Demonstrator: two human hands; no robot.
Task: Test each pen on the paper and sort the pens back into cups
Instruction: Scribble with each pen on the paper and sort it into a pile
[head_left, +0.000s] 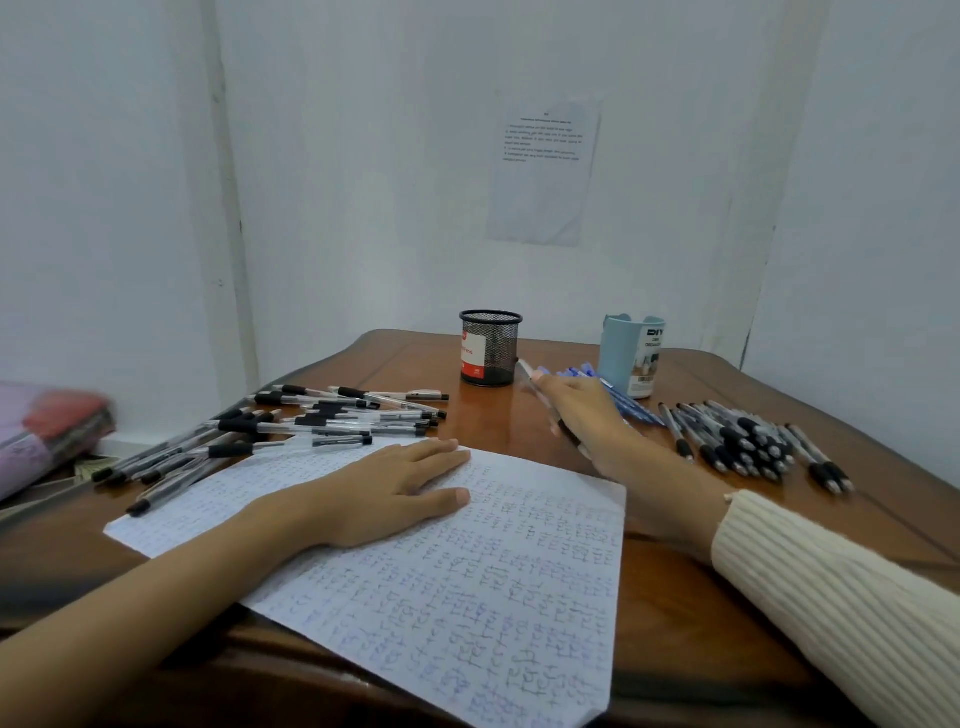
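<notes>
Right grip (582, 410) closes round one clear pen (525, 369). The fingers curl over the barrel, but blur hides how the thumb lies. The pen runs under the palm, with one end pointing away from the paper (467, 597). Left grip (395, 488) lies flat and spread on the far half of the paper, palm down. It holds nothing and presses the sheet to the counter (488, 415).

Step in hand: one pen is being handled between testing and sorting. Whether it is bound for the paper or for a cup cannot be told. The paper is densely covered with rows of small written marks.

Locations, relative to the paper:
- The mesh cup (491, 348) stands beyond the far edge.
- The blue cup (631, 353) stands beyond the far right corner.
- No pens show above either rim, so most sorting appears not yet done.
- The left pile (322, 421) lies at the far left corner, and some of its pens overlap the sheet.
- The right pile (748, 441) lies to the right, apart from the sheet.
- The blue pens (639, 413) lie beyond the far right corner, just beside the blue cup.

Next move: if the pen is untested, lower its tip onto a free patch of paper while the left grip stays flat. If tested, lift it over a cup rim and release it.

Pose: the right forearm, in a ribbed cream sleeve (831, 597), reaches diagonally past the right edge of the paper. The bare left forearm crosses the near left edge.
</notes>
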